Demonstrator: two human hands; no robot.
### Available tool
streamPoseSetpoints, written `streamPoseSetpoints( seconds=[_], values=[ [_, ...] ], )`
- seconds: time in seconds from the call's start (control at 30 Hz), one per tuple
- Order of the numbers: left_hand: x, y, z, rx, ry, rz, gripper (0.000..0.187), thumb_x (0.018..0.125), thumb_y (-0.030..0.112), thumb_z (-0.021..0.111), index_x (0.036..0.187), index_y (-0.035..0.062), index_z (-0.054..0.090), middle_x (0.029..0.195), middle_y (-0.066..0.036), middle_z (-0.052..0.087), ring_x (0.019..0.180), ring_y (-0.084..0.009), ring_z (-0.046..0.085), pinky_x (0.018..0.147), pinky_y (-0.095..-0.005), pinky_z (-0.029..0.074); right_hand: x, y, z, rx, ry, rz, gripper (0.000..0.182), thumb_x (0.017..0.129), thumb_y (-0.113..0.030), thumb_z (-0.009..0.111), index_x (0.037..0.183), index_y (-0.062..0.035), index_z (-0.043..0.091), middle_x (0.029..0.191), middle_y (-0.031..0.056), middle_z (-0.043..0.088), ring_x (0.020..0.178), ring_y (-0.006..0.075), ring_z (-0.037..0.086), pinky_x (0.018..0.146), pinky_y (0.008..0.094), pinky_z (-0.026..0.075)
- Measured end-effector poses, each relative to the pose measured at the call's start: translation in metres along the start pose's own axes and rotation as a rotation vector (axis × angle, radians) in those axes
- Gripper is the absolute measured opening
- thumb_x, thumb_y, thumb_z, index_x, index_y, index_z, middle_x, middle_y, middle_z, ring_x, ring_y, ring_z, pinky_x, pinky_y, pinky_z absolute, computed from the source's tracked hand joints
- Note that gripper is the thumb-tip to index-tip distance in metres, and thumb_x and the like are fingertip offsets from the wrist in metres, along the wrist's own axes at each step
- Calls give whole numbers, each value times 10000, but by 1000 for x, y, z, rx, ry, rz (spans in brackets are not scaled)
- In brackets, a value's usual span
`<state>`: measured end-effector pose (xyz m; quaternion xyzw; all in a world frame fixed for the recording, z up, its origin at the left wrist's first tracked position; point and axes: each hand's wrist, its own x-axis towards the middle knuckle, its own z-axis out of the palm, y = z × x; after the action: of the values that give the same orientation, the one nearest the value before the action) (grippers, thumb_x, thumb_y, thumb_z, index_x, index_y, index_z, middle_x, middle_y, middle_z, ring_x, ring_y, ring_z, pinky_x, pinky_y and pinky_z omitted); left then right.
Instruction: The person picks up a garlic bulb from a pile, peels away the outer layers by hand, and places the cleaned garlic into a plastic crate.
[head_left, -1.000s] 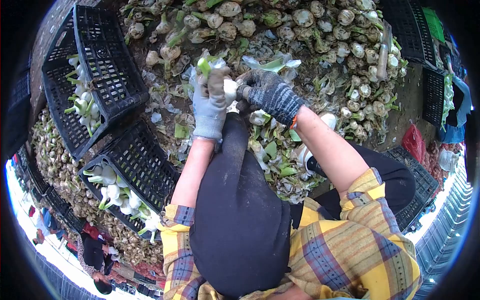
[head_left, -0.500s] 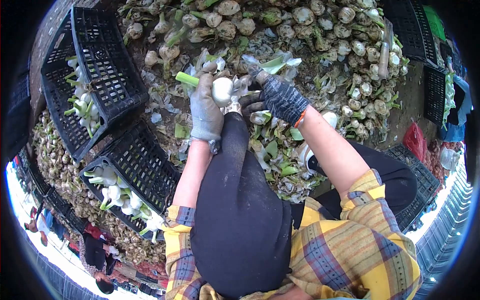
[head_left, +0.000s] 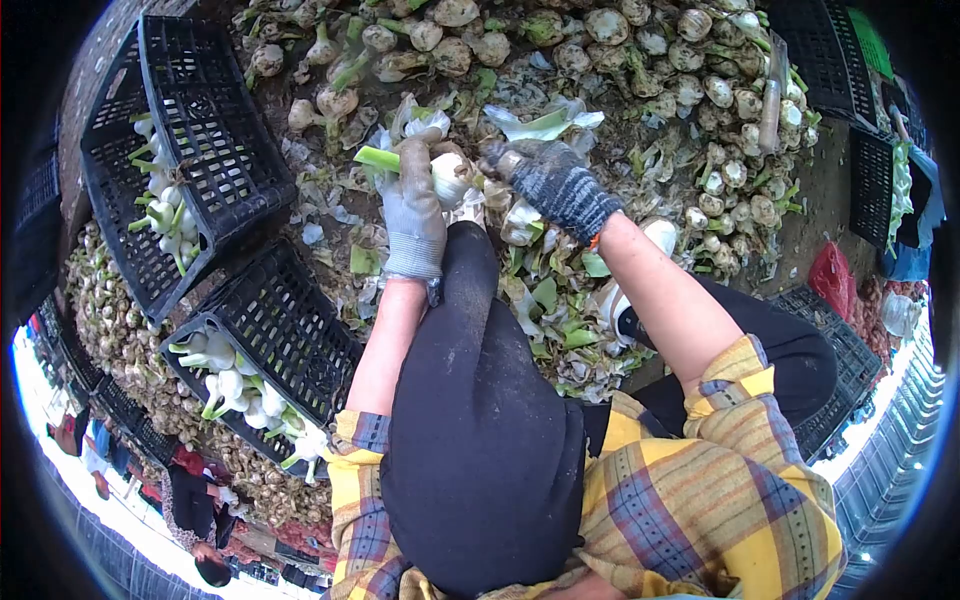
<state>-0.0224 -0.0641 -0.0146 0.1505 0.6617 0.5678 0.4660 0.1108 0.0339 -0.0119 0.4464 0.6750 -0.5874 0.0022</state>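
Note:
My left hand (head_left: 412, 215), in a pale grey glove, is closed around a white bulb (head_left: 452, 180) whose cut green stem sticks out to the left. Just right of the bulb is my right hand (head_left: 555, 185), in a dark knitted glove, with its fingers bent toward the bulb. Whether those fingertips hold a bit of skin I cannot make out. Beyond my right hand a pale green peeled leaf (head_left: 545, 122) lies on the litter.
Two black crates (head_left: 215, 120) (head_left: 285, 325) with peeled bulbs stand at the left. Unpeeled bulbs (head_left: 690, 60) are heaped ahead and to the right, with a knife (head_left: 772, 100) on them. Peelings (head_left: 550, 310) cover the ground. A red bag (head_left: 832, 280) lies right. A person (head_left: 195, 510) is at the lower left.
My right hand has shifted slightly left, its fingers now bent nearer the bulb. The large leaf by its fingertips now lies apart from them. My left hand has turned the bulb a little.

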Motion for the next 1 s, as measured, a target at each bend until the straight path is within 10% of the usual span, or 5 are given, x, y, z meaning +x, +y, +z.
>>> streamPoseSetpoints(
  seconds=[0.43,1.0],
  values=[
    [5,-13,-4,-14,-45,50,638,900,576,354,1123,4,529,962,-78,571,854,-145,567,752,-273,480,-13,-25,3,529,-184,229,379,816,-311,613,973,33,588,829,86,646,719,122,614,627,265,502],
    [-3,0,2,11,87,83,402,908,380,516,1095,25,544,943,-55,587,801,-113,565,675,-243,486,4,10,15,-32,62,7,404,753,-357,647,886,24,618,745,195,628,702,269,630,671,366,491]
  ],
)
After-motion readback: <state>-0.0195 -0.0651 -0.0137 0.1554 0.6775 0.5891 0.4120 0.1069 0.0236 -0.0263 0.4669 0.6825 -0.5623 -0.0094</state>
